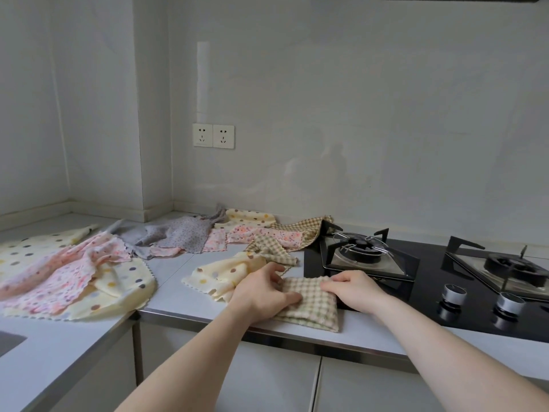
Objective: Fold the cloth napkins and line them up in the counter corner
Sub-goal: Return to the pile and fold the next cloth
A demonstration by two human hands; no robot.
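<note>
A folded green-and-cream checked napkin point(309, 307) lies at the counter's front edge, partly over the black hob. My left hand point(264, 289) grips its left side with curled fingers. My right hand point(353, 288) pinches its far right edge. Just behind lies a crumpled cream polka-dot napkin point(219, 273). More unfolded napkins are spread along the back: a second checked one point(300, 227), a pink floral one point(267, 234) and a grey dotted one point(181, 233). A heap of cream dotted and pink floral napkins point(68, 272) covers the left counter.
The grey counter point(172, 295) bends round a corner at the left, with a sink edge point(9, 341) at the far left. A black gas hob point(430, 281) with two burners and two knobs point(481, 297) fills the right. Wall sockets point(213, 135) sit above the napkins.
</note>
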